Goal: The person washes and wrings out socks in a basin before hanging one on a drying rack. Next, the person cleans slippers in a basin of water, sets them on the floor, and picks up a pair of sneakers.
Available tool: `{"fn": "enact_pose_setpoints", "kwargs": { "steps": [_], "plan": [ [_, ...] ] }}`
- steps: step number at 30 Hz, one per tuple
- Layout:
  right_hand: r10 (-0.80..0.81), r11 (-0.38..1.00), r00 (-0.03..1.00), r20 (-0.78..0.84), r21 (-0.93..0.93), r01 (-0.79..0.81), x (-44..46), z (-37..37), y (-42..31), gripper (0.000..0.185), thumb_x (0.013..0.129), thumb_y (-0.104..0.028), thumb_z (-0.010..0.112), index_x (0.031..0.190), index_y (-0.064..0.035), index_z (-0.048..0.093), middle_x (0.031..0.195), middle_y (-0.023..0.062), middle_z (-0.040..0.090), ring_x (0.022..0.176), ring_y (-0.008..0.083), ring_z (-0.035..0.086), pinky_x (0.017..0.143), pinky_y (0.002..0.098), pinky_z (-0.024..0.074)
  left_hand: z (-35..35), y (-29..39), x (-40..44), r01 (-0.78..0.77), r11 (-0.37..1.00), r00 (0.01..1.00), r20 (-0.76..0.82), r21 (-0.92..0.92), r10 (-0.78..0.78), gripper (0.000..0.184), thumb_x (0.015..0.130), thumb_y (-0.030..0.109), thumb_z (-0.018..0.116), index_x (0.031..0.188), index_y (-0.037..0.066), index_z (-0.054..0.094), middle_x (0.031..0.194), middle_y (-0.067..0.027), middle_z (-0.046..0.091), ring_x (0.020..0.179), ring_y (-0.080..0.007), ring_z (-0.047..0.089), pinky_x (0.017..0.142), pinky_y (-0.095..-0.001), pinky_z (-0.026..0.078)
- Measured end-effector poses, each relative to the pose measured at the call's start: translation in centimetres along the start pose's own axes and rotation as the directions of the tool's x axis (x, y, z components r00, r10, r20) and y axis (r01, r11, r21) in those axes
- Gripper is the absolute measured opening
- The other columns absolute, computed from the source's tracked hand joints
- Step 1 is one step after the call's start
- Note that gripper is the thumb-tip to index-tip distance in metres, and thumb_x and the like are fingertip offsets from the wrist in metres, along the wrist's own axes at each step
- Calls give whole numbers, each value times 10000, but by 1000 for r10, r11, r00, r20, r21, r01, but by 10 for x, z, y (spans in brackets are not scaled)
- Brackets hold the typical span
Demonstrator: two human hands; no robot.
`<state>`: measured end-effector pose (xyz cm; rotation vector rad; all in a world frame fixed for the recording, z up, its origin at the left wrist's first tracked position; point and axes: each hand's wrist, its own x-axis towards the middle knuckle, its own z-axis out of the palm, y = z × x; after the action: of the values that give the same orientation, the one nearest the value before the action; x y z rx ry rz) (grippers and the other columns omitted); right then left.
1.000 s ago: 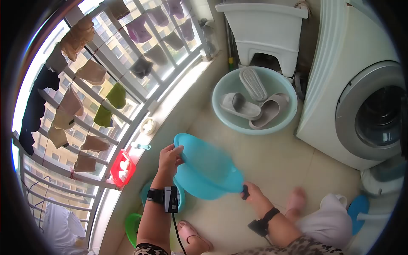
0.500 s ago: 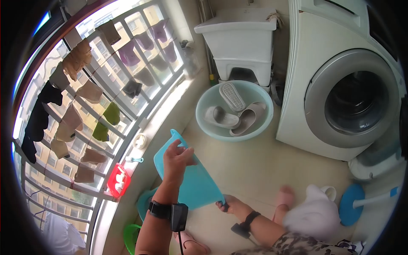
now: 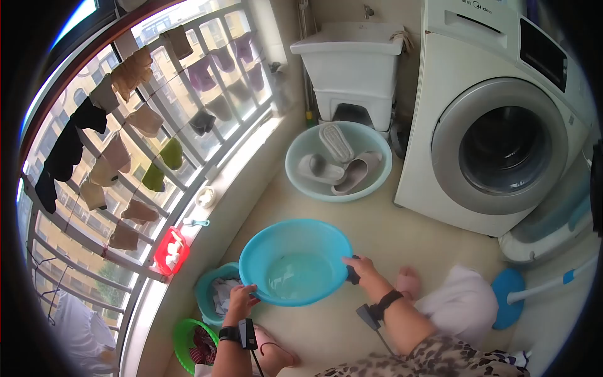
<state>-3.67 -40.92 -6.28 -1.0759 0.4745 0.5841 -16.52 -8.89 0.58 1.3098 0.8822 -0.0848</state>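
Note:
A bright blue plastic basin (image 3: 248, 264) is in front of me with its open top facing up. Glints show on its bottom; I cannot tell whether they come from water. My left hand (image 3: 240, 301) has its fingers closed on the near left rim. On the basin's right edge, my right hand (image 3: 365, 270) grips the rim, and something dark shows by its fingers. Partly under the basin's left side, a teal tub (image 3: 204, 295) holds pale cloth. A green basket (image 3: 182, 342) with dark red cloth stands beside my left forearm.
Ahead, a pale basin (image 3: 295, 179) holds grey slippers (image 3: 355, 173), before a white sink (image 3: 348, 63). A washing machine (image 3: 414, 157) stands at the right, near a blue-headed tool (image 3: 505, 298). On the window ledge sit a red basket (image 3: 169, 251) and a brush (image 3: 196, 222). Socks (image 3: 63, 154) hang above.
The blue basin has gone from tilted on its side to nearly level, its opening now upward. My left hand has moved down and nearer to me; my right hand has risen slightly.

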Motion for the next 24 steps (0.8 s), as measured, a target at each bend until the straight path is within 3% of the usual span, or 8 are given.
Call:
{"fn": "enact_pose_setpoints", "kwargs": {
  "steps": [2,5,8,13,16,20,23,24],
  "plan": [
    [-64,996,997,30,-60,66,-7,14,-16,318,631,-101,697,902,30,594,716,84,598,573,170,574,510,314,494,-22,-22,21,23,1000,999,24,-1,-23,126,813,80,586,919,25,549,877,-69,590,768,-194,598,688,-351,530],
    [-318,902,948,25,-301,311,3,38,-53,321,626,-111,694,896,33,597,720,80,596,573,161,561,526,292,468,-22,-36,40,31,958,996,90,-285,-6,154,851,126,584,970,37,544,922,-73,587,786,-185,600,698,-348,536],
    [-481,797,871,102,-363,482,-5,69,-127,335,616,-126,691,887,46,596,719,70,590,592,153,556,548,276,454,20,-3,34,-94,882,977,128,-462,171,236,849,162,612,1017,34,507,957,-100,592,801,-217,611,721,-368,552],
    [-710,507,681,180,-541,671,14,103,-232,377,610,-168,684,898,57,591,713,81,591,621,165,566,580,284,460,66,12,35,-42,866,972,179,-499,150,224,863,174,601,1011,25,524,980,-103,596,850,-230,621,730,-350,555],
    [-823,178,506,257,-729,660,44,118,-263,342,634,-181,651,890,38,588,716,133,608,636,238,597,603,333,470,71,-15,47,11,860,987,144,-510,73,200,867,167,592,995,27,528,969,-109,603,850,-229,627,726,-349,558],
    [-843,-218,342,416,-843,491,82,138,-273,191,703,-168,598,815,-21,547,749,189,604,726,377,588,643,441,465,60,-43,62,60,858,998,54,-509,-38,181,853,136,600,978,26,526,951,-118,606,824,-228,625,696,-345,554],
    [-796,-423,275,539,-821,384,106,145,-260,192,730,-154,607,854,-38,518,773,174,612,739,375,592,647,450,474,56,-45,71,51,855,998,0,-517,-59,168,850,120,594,971,24,530,953,-119,605,812,-226,622,682,-338,550],
    [-758,-458,318,570,-811,363,102,149,-252,200,747,-140,612,886,-54,497,807,165,612,757,374,593,665,453,483,55,-45,72,43,851,998,-17,-523,-61,160,849,113,590,968,24,532,954,-119,605,809,-225,621,679,-336,549]
  ]
}}
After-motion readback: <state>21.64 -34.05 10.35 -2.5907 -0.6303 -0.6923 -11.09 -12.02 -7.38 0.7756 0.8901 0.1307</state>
